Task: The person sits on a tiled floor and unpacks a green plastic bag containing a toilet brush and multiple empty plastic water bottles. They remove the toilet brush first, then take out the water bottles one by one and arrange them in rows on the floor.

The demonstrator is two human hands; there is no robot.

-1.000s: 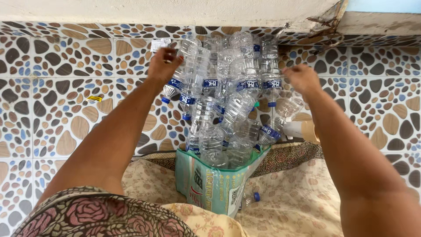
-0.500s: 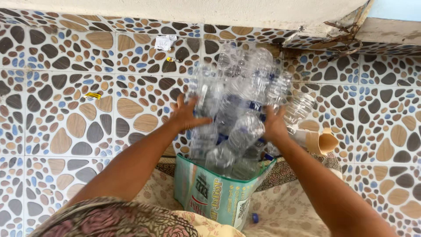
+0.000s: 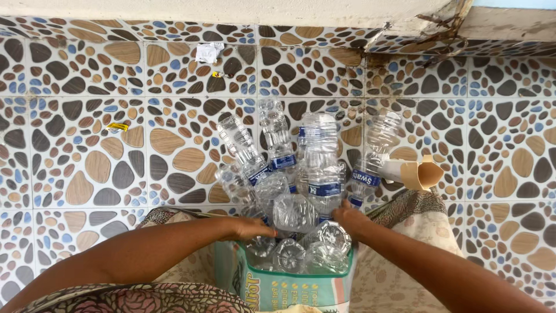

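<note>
Down on the pebble-patterned tile floor [image 3: 87,168], a green sack [image 3: 289,287] sits near the person, stuffed with clear plastic bottles [image 3: 301,191]. The left hand [image 3: 252,228] presses on the bundle's left side and the right hand [image 3: 347,219] on its right, fingers curled loosely against the plastic, not really pinching anything. The bottles stick out away from both hands toward the far wall, long axes pointing far, caps mostly nearer. A rolled paper cone [image 3: 420,173] lies just right of them.
</note>
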